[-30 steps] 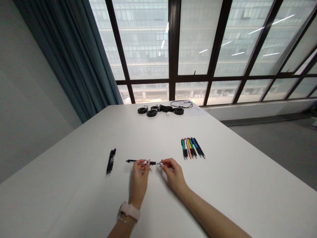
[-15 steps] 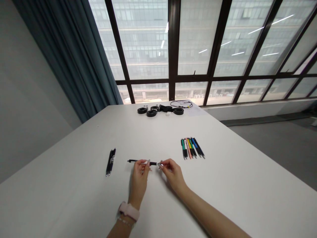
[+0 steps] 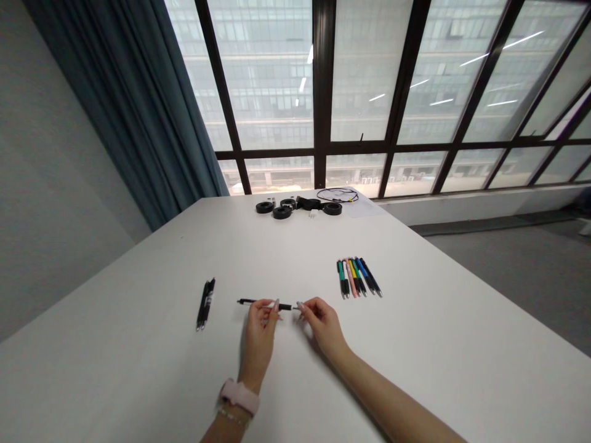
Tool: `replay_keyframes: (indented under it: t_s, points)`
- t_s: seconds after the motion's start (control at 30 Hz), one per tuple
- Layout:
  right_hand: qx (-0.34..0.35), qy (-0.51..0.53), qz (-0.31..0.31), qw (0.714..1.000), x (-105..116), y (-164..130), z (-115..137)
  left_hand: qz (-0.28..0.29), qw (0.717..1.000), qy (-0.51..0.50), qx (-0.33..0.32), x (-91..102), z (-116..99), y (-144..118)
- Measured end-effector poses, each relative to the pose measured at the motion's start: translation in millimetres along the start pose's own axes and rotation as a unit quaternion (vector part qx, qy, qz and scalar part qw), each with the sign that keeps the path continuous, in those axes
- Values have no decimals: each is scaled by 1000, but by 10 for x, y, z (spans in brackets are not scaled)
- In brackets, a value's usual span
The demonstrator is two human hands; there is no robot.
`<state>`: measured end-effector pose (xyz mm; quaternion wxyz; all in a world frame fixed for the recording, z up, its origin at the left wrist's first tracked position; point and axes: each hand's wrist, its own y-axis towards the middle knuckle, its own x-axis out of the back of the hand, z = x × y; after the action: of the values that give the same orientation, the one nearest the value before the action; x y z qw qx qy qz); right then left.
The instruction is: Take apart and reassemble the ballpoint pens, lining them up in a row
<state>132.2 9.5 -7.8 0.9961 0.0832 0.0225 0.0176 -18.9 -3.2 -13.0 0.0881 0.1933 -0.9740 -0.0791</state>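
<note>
My left hand [image 3: 260,332] pinches a black pen [image 3: 252,302] near its middle and holds it level just above the white table [image 3: 138,369]. My right hand [image 3: 322,323] pinches the pen's silver tip end with thumb and forefinger. The tip itself is mostly hidden behind my fingers. A pink watch sits on my left wrist.
Two black pens [image 3: 204,304] lie to the left of my hands. A row of several coloured pens [image 3: 357,276] lies to the right and farther back. Black tape rolls [image 3: 281,211] and a cable [image 3: 339,194] sit at the table's far edge by the window.
My right hand's fingers have closed in tighter on the pen's tip end. The pen and my left hand have barely moved.
</note>
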Motion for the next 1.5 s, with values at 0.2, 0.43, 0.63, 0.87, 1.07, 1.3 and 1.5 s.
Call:
replay_keyframes:
  t_s: [0.2,0.43,0.63,0.87,1.07,1.3,1.5]
  points:
    - [-6,-22,-8,1000,10,-1,8,-7,1000,5,-1,1,29,20]
    - [-11,-52,-7,999,23,7,-23,-14,1000,-1,2,-4,47,31]
    - [-22,-61,-22,998,25,5,-34,-28,1000,-6,11,-5,15,20]
    - [-12,-57,-4,998,39,5,-3,-23,1000,-9,12,-5,6,13]
    - [-1,-72,-2,997,33,-1,-19,-19,999,-22,12,-13,47,28]
    - [-2,-82,5,997,26,-4,-4,-13,1000,-6,5,-8,20,11]
    - [-6,-80,12,997,0,-5,-22,-4,1000,10,-13,-17,17,-6]
